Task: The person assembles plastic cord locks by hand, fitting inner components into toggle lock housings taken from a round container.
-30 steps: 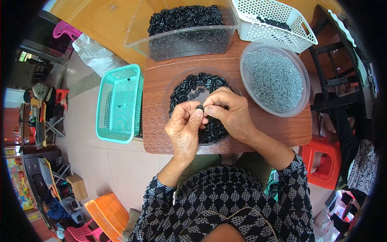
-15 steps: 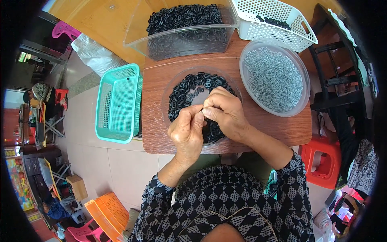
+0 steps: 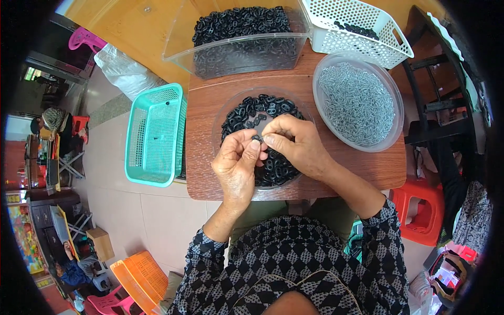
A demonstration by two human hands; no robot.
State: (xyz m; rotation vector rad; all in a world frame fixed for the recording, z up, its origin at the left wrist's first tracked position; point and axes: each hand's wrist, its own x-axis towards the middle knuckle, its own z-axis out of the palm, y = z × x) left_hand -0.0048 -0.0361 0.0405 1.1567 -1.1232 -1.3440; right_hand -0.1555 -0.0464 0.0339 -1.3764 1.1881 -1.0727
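Over a round clear tray (image 3: pixel 216 113) of black plastic pieces, my two hands meet. My left hand (image 3: pixel 236 160) pinches a small black plastic piece (image 3: pixel 256 138) between thumb and forefinger. My right hand (image 3: pixel 294 144) comes to it from the right, thumb and forefinger pressed together at the piece's edge; whether something tiny is between them is too small to make out. Oval two-holed black pieces (image 3: pixel 247 107) ring the tray, and a few smaller ones lie at its middle. To the right, a translucent oval tub (image 3: pixel 401 113) holds a heap of small silvery screws or pins (image 3: pixel 357 102).
At the table's back stand a clear bin (image 3: pixel 173 55) full of black pieces and a white perforated basket (image 3: pixel 328 39) with some more. A turquoise basket (image 3: pixel 181 131) is left of the brown table (image 3: pixel 202 178). A red stool (image 3: pixel 420 210) stands at right; other people are far left.
My fingertips have drawn slightly apart, and the black piece now shows between them. My left hand has shifted a little left, my right hand slightly right.
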